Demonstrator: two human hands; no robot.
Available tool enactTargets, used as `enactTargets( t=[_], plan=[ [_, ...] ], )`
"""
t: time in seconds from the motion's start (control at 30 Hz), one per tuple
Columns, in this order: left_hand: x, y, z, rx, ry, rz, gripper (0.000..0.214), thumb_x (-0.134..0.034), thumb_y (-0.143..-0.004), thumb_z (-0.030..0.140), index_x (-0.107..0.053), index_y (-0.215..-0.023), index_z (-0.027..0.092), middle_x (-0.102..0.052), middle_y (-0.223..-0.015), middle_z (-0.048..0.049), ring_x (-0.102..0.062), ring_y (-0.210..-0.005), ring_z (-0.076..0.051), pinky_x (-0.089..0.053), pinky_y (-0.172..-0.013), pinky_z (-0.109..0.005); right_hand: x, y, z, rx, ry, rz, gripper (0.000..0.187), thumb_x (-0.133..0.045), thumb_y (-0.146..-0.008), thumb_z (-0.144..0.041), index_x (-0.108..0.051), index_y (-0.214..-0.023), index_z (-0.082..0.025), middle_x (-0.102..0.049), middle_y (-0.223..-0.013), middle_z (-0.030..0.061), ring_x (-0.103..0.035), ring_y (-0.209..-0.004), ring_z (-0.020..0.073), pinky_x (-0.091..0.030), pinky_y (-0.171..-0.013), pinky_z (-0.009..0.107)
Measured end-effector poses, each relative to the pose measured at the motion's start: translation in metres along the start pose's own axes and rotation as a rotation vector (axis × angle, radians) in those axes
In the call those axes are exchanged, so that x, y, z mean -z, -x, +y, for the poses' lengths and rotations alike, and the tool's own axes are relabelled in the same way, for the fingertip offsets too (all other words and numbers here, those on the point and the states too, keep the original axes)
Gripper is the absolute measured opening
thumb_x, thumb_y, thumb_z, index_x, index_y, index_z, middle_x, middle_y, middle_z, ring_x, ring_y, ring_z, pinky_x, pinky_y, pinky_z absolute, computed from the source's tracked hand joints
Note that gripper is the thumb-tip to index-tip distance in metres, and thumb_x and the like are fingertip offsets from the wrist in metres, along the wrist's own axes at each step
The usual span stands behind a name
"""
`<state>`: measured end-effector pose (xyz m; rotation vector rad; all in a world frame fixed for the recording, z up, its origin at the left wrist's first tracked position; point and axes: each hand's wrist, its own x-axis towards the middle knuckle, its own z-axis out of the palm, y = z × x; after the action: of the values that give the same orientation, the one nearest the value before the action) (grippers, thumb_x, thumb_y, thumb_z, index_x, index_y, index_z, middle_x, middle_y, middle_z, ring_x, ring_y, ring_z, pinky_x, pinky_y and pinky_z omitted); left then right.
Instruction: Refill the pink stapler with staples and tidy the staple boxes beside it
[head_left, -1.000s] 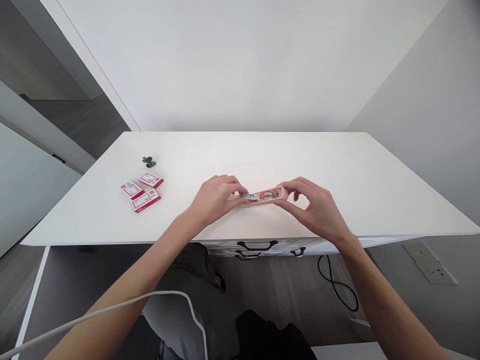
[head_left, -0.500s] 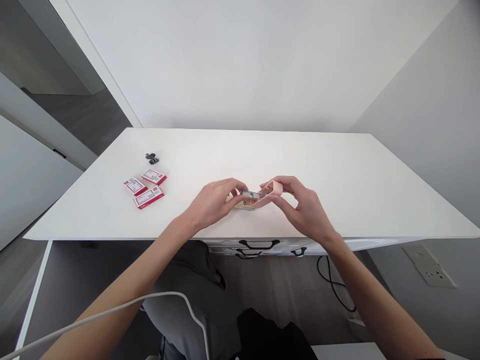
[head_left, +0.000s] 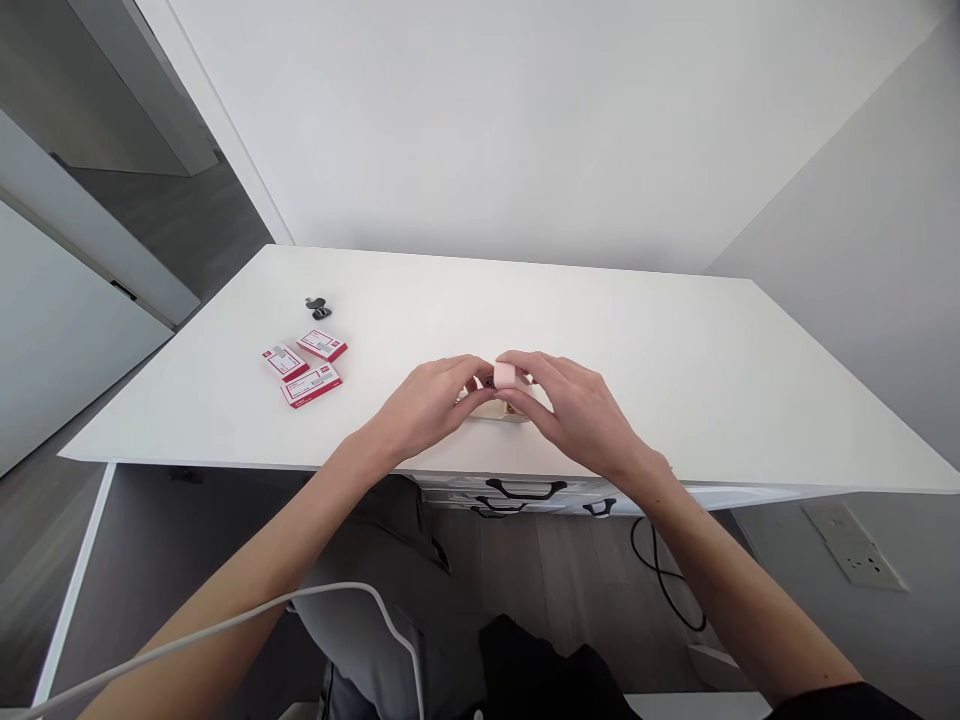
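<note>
My left hand [head_left: 431, 408] is closed in a pinch on a small grey metal strip; only its dark end [head_left: 490, 382] shows between the fingers. Facing it, my right hand [head_left: 581, 408] grips the pink upper part [head_left: 506, 376] of what looks like a stapler, thumb below and fingers above. This part is tilted up and meets the strip's end. Under both hands lies a cream base [head_left: 491, 411] on the white table, with a small orange-brown piece [head_left: 511, 408] on it. My fingers hide much of the stapler's inside.
Three red-and-white small boxes [head_left: 311, 385] lie together at the left of the white table [head_left: 637, 340], with small black items [head_left: 319, 308] behind them. Drawers with black handles [head_left: 525, 489] are below the front edge. A white cable [head_left: 225, 625] crosses my left forearm.
My right hand has moved left, bringing the pink part up against the strip in my left hand. The strip, plainly visible before, is now mostly covered. The view has shifted slightly.
</note>
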<state>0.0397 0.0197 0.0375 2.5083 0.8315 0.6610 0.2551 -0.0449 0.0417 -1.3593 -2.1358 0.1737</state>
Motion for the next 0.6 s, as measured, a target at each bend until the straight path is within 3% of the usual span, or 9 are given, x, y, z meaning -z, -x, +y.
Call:
enactTargets(
  t=[0.23,0.37,0.47,0.6],
  plan=[
    [-0.003,0.014,-0.018,-0.021,-0.034,-0.022,0.028,-0.053,-0.108,0.043,-0.064,-0.094,0.021,-0.074,-0.092,-0.0028,-0.069,-0.083,-0.019,-0.051,-0.080,-0.033,-0.014,-0.007,-0.002,0.087,0.083,-0.061,0.035,-0.041,-0.115,-0.046,-0.063,-0.130,-0.023,-0.078,-0.106,0.0071,-0.072,-0.091,0.0227,-0.050,-0.086,0.037],
    [-0.004,0.026,-0.035,-0.001,-0.046,-0.017,0.022,-0.058,-0.106,0.041,-0.068,-0.104,0.022,-0.076,-0.100,-0.0033,-0.070,-0.093,-0.021,-0.052,-0.088,-0.036,-0.022,-0.009,-0.002,0.095,0.096,-0.074,0.031,-0.043,-0.115,-0.043,-0.062,-0.130,-0.023,-0.079,-0.105,0.0067,-0.071,-0.091,0.0226,-0.049,-0.092,0.039],
    [-0.003,0.037,-0.048,0.021,-0.069,0.034,0.024,-0.061,-0.104,0.042,-0.069,-0.116,0.023,-0.075,-0.108,-0.0043,-0.069,-0.101,-0.023,-0.053,-0.093,-0.039,-0.025,-0.010,-0.004,0.073,0.086,-0.086,0.031,-0.043,-0.115,-0.043,-0.061,-0.132,-0.024,-0.078,-0.106,0.0065,-0.071,-0.091,0.0222,-0.050,-0.092,0.038],
    [-0.001,0.055,-0.062,0.035,-0.114,0.140,0.025,-0.062,-0.104,0.041,-0.069,-0.118,0.022,-0.074,-0.105,-0.0042,-0.068,-0.101,-0.022,-0.052,-0.096,-0.040,-0.031,-0.012,-0.006,0.042,0.094,-0.150,0.031,-0.041,-0.115,-0.042,-0.062,-0.131,-0.026,-0.077,-0.105,0.0064,-0.071,-0.089,0.0224,-0.051,-0.083,0.034]
  ],
)
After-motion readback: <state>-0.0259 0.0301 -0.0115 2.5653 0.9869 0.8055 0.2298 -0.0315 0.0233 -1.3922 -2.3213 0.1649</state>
